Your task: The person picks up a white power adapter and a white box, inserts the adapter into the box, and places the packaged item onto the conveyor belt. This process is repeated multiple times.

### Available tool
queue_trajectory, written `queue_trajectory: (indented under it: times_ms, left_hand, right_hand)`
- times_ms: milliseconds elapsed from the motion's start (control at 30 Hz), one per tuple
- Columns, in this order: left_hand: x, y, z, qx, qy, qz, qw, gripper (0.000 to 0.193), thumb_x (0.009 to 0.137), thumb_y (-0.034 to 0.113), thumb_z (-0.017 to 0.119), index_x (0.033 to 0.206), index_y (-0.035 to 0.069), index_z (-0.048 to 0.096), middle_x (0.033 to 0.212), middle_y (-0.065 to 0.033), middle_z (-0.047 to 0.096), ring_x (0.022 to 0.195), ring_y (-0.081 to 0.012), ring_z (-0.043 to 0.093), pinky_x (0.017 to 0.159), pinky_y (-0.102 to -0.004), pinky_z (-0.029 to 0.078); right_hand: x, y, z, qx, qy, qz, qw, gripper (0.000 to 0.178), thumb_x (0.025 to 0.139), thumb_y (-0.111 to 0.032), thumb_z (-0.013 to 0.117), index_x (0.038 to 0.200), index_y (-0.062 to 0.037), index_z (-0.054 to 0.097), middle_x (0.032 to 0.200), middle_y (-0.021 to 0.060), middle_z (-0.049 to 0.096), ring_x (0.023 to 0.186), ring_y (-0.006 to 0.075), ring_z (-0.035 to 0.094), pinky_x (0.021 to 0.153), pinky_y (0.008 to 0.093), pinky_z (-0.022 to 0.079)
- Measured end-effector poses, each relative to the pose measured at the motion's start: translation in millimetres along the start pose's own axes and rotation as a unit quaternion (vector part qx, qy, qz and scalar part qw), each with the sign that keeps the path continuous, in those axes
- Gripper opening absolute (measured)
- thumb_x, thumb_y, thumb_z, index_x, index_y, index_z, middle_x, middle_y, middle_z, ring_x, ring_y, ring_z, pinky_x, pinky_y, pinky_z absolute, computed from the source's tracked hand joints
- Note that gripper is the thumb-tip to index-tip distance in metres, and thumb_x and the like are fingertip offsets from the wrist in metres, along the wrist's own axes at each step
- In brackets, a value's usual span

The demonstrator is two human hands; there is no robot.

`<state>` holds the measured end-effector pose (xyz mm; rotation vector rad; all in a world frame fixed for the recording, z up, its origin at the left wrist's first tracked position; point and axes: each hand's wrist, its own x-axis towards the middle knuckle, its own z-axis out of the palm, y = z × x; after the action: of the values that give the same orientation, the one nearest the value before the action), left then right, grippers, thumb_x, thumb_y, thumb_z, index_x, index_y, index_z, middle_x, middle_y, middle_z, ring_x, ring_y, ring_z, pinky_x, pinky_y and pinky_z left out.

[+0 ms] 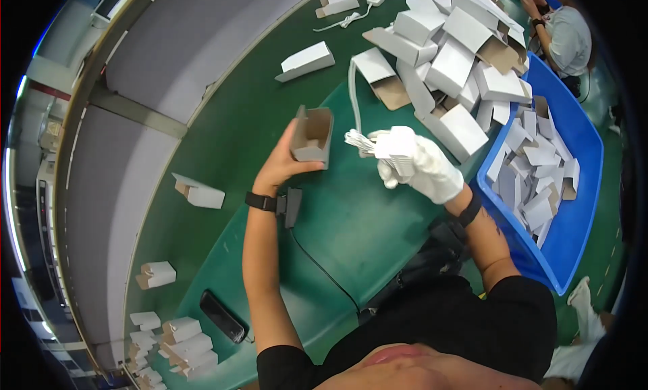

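Note:
My left hand is bare and closed around a small cardboard box, white outside and brown inside. The box's open end faces up, and part of its inside shows. To the right of it, my right hand, in a white glove, grips a white power adapter. A bundled white cable hangs at the adapter's left side, and one length of it runs up toward the box pile. Box and adapter are apart, both above the green table.
A heap of white boxes covers the far right of the table. Beside it stands a blue bin of smaller boxes. Single boxes lie along the left side, with a black phone near stacked boxes. Another person sits far right.

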<state>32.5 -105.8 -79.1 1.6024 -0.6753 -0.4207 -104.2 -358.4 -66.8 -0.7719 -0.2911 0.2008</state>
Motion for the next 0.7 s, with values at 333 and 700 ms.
queue_trajectory:
  times_ms: [333,700]
  left_hand:
    - [-27.7,-18.9,62.0,0.153,-0.11,0.094,0.977,0.085,0.058,0.012,0.085,0.131,0.011,0.04,0.124,-0.0047,0.048,0.114,-0.0197,0.047,0.096,-0.0332,0.039]
    - [-42.1,-22.7,70.7,0.067,-0.035,0.142,0.987,0.076,0.059,0.013,0.085,0.122,0.004,0.043,0.111,-0.0076,0.053,0.1,-0.0185,0.052,0.088,-0.0321,0.043]
  right_hand:
    - [29.4,-33.3,67.0,-0.807,-0.093,0.198,0.548,0.041,0.073,-0.033,0.065,0.103,-0.0052,0.066,0.086,0.0142,0.067,0.075,0.0279,0.065,0.064,0.036,0.05]
    - [42.5,-6.8,76.0,-0.877,-0.175,0.095,0.437,0.021,0.074,-0.023,0.06,0.086,-0.0077,0.068,0.08,0.0149,0.067,0.07,0.0323,0.064,0.063,0.0412,0.05]
